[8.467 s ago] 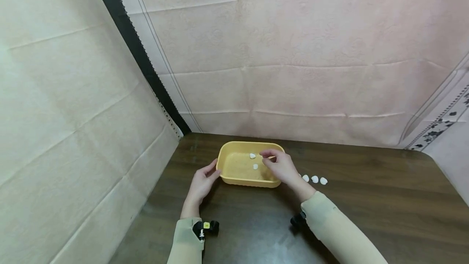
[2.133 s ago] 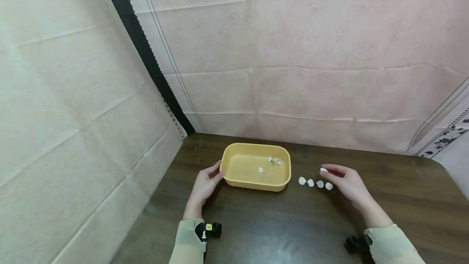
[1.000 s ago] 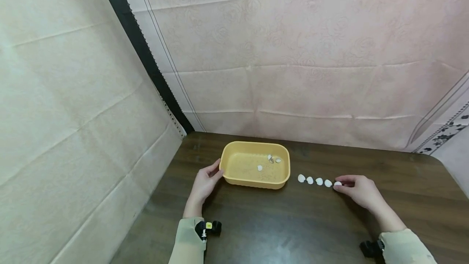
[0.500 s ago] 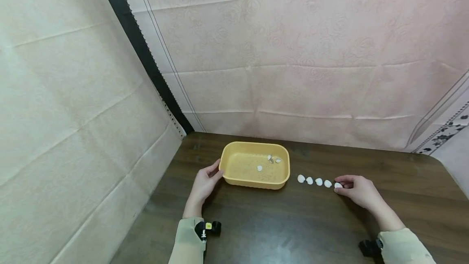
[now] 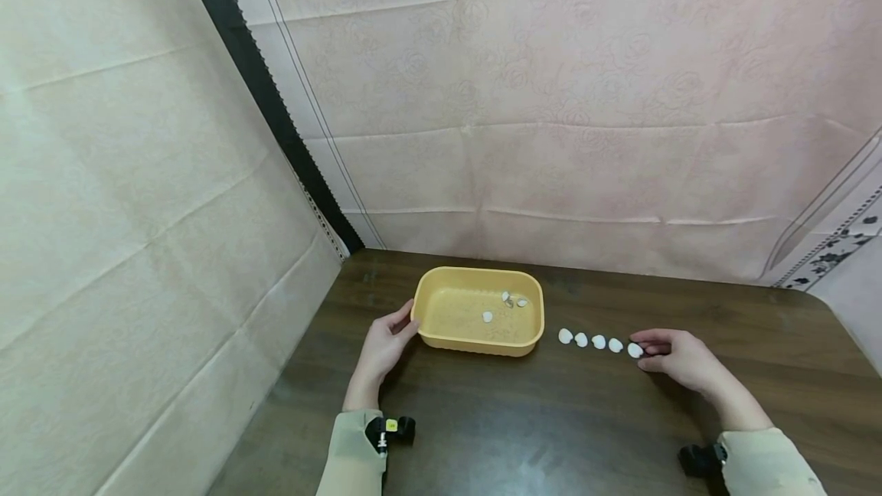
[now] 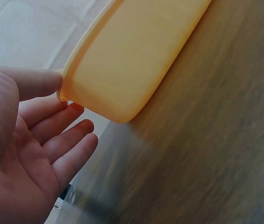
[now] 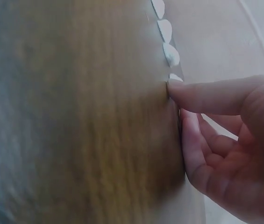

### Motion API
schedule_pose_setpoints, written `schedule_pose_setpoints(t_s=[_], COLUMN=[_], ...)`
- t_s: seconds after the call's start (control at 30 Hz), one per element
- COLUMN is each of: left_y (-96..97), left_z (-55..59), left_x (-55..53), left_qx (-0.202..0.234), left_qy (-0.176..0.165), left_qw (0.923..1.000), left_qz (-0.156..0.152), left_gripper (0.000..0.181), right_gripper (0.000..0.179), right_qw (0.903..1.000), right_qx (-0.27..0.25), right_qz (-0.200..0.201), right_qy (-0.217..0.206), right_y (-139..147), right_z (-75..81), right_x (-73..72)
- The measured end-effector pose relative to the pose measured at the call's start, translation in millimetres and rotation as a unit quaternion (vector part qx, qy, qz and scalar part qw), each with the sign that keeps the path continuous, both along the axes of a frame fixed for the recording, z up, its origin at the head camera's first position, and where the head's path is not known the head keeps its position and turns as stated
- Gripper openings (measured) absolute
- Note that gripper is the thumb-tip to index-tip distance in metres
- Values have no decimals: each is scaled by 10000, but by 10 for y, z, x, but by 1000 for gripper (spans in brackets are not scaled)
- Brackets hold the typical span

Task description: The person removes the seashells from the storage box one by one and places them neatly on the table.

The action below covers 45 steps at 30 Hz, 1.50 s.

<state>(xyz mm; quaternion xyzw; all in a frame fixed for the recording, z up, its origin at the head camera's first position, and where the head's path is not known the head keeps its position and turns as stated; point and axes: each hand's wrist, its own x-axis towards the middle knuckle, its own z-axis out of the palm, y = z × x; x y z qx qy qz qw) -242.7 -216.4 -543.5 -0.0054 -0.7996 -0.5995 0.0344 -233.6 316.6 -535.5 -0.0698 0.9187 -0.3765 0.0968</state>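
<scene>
A shallow yellow plastic tray (image 5: pixel 475 346) stands on the table with several small shells inside, among them a white shell (image 5: pixel 487 317). My left hand (image 5: pixel 383 344) pinches its left rim between thumb and index finger; in the left wrist view the other fingers of that hand (image 6: pixel 33 140) spread out below the rim. Right of the tray runs a row of white shells, starting with the leftmost shell (image 5: pixel 565 336). At the row's right end lies another white shell (image 5: pixel 635 350). My right hand (image 5: pixel 678 358) is around this shell, thumb and index finger parted at its edges.
The brown wooden table (image 5: pixel 517 419) runs forward to a hanging pale cloth (image 5: pixel 572 174). Another cloth (image 5: pixel 172 274) drapes along the left side. A black wrist camera (image 5: pixel 699 459) sits at the right sleeve.
My right hand has gone from the tray to the row's right end and set a shell down there. In the last half second its thumb has moved off that shell. The left hand stays put.
</scene>
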Motion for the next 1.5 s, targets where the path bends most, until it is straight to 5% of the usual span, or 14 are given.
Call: schedule_pose_setpoints(t_s=[0.8,1.5], left_y=[-9,-8], left_z=[-11,-20], left_x=[1,7], left_qx=[-158,-76], left_qy=[-88,87], left_qw=[9998,9999], left_qz=[50,2], left_gripper=[50,49], right_gripper=[32,45], right_qw=[9987,9996], right_qx=[305,-239], right_qz=[-266,-87], right_qy=[315,98], right_y=[-48,13], right_z=[-64,-30], right_x=[4,-6])
